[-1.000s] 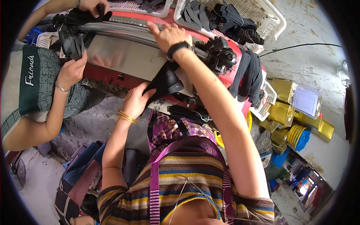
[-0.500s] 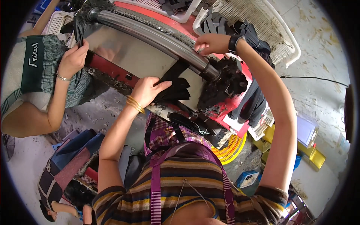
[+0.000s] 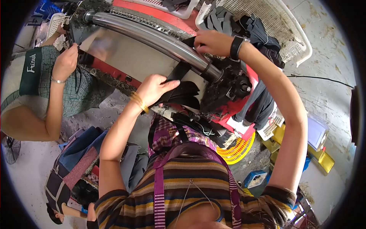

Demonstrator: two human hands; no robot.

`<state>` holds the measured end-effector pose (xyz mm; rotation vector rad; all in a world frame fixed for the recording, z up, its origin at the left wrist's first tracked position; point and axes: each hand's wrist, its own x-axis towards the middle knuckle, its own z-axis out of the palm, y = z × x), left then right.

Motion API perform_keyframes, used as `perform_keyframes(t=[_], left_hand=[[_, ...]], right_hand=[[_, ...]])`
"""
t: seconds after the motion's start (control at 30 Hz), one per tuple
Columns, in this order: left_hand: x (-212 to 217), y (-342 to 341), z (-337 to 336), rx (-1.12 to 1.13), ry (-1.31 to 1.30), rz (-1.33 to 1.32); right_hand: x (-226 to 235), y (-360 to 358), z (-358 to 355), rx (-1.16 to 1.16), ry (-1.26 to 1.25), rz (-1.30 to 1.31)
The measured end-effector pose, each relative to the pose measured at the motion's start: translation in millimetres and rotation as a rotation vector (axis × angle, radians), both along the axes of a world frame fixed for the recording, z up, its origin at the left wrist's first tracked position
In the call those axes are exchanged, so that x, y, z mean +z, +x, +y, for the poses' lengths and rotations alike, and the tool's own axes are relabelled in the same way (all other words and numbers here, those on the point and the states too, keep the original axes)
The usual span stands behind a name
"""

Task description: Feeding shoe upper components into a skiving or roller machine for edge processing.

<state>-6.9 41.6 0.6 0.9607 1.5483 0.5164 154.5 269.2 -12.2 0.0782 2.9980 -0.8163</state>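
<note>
My left hand (image 3: 154, 88) is closed on a bunch of flat black cut pieces (image 3: 184, 94) that rest against the shiny metal face (image 3: 129, 57) of a red machine. A strip of the same black material (image 3: 177, 71) runs up from them to the chrome roller bar (image 3: 160, 38). My right hand (image 3: 211, 42), with a black wrist band, pinches the top of that strip at the roller. More black pieces (image 3: 223, 17) fill the white basket behind the machine.
A co-worker at the left has a hand (image 3: 65, 61) on black material at the machine's other end. A white plastic basket (image 3: 293, 34) stands behind the machine, a yellow basket (image 3: 238, 147) and yellow containers (image 3: 324, 160) lie low right, a blue crate (image 3: 44, 7) top left.
The view has tilted left. My right hand has stayed on the roller bar while my left hand shifted its hold on the black pieces on the metal face.
</note>
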Motion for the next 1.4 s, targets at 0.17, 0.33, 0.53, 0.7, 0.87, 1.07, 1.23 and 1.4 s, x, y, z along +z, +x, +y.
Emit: perform_keyframes(t=[0.17,0.33,0.53,0.7,0.87,1.07,1.23,1.4], left_hand=[[-15,-9,-32,0.071,0.051,-0.263],[-17,2,-14,0.046,0.023,0.042],[0,1,3,0.112,-0.112,-0.014],[-3,-2,-26,0.216,-0.042,-0.325],[-25,-1,-23,0.04,0.058,0.064],[-15,4,12,0.01,0.191,0.263],[-9,0,-29,0.24,0.0,-0.225],[-11,3,-42,0.3,-0.024,-0.246]], right_hand=[[9,-2,3,-0.352,-0.603,-0.159],[24,-1,13,-0.279,-0.016,-0.123],[6,9,-14,-0.095,0.065,-0.21],[11,7,9,-0.475,-0.527,-0.249],[32,-2,32,-0.465,-0.052,-0.129],[4,8,8,-0.129,0.172,-0.065],[4,6,-1,-0.203,-0.031,0.048],[30,13,42,-0.466,-0.317,-0.137]])
